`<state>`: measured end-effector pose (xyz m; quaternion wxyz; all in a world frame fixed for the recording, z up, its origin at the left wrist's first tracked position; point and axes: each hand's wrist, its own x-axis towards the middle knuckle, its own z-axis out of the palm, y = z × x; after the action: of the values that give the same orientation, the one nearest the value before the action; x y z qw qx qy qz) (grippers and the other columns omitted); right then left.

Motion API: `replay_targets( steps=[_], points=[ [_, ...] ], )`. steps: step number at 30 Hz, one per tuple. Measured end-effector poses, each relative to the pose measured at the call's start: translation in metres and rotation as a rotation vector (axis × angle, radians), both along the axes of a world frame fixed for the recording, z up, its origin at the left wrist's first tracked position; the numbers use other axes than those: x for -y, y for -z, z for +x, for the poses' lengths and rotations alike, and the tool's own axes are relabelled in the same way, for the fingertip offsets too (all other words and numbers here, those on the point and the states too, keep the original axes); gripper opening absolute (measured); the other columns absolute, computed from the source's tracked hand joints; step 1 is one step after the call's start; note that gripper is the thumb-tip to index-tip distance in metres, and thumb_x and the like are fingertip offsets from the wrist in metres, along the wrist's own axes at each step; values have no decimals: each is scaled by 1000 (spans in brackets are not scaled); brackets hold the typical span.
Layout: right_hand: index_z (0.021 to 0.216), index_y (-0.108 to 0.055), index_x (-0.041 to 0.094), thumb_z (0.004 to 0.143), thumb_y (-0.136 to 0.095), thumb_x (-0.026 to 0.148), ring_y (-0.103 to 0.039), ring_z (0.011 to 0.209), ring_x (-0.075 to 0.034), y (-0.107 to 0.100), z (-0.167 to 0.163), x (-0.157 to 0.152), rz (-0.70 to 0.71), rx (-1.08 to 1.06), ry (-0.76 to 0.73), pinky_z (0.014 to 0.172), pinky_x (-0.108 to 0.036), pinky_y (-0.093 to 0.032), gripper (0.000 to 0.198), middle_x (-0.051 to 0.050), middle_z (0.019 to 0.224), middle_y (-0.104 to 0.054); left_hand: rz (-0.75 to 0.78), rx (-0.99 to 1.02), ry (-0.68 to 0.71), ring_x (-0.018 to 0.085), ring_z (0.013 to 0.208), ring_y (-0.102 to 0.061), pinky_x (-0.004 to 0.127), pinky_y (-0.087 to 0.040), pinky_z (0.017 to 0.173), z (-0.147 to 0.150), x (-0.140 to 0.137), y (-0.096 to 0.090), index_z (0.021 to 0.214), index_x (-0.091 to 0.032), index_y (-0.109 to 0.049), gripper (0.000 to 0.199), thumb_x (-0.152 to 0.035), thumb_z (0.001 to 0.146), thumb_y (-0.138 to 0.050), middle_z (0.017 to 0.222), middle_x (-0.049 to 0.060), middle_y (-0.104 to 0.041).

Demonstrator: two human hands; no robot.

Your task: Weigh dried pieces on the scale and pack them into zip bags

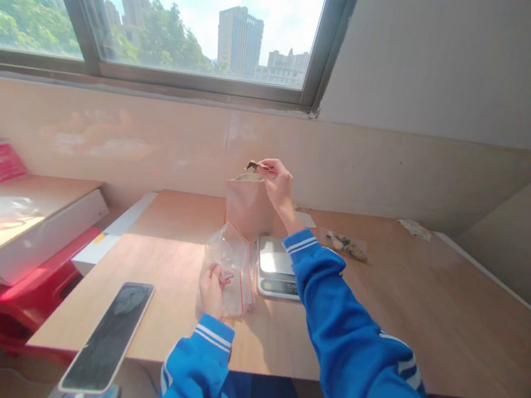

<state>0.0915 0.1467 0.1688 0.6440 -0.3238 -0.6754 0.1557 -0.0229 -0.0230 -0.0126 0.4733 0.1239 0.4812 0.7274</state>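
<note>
While the left hand (213, 290) holds plastic (227, 246), the right hand (278, 185) pinches something dark (252, 165), indistinct

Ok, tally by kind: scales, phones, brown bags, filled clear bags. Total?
Scale: 1
Phone: 1
Brown bag: 1
Filled clear bag: 1
Total: 4
Not counted: clear bags at the left hand, too overlapped.

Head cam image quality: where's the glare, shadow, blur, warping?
Head view: window very bright, clouds nearly blown out; head view: glare on the scale plate and clear bags, sunlit patches and shadow on the table; head view: dark upper-right corner, wide-angle tilt toward the edges; head view: scale digits too soft to read surely.
</note>
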Motion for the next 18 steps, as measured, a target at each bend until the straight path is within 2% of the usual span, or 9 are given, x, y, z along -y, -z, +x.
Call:
replay_targets(
  steps=[4,8,13,18],
  points=[
    [81,-63,19,84,-56,38,-62,80,-17,8,-4,-19,-39,235,43,75,-29,-47,20,-3,82,-69,-37,-30,20,10,59,-58,23,-47,61,0,0,0,89,-13,-58,11,-21,81,-57,65,-1,-61],
    [84,-62,21,86,-52,39,-61,79,-16,20,-1,-23,-65,278,29,74,-26,-44,21,-1,83,-68,-24,-51,53,10,59,-56,24,-47,64,0,1,3,88,-14,-60,15,-26,80,-59,66,-2,-60],
    [92,-59,22,90,-48,43,-61,80,-16,17,9,-22,-122,315,21,72,-25,-44,24,-1,87,-68,-10,-62,86,11,60,-57,26,-48,66,-1,1,5,90,-14,-60,14,-25,82,-57,66,-1,-60],
    [99,-55,20,95,-37,36,-60,81,-18,15,16,-24,-50,437,136,73,-26,-43,24,-5,89,-67,-21,-96,80,12,63,-61,26,-50,65,-1,0,5,88,-14,-59,9,-20,84,-54,73,2,-64]
  ],
)
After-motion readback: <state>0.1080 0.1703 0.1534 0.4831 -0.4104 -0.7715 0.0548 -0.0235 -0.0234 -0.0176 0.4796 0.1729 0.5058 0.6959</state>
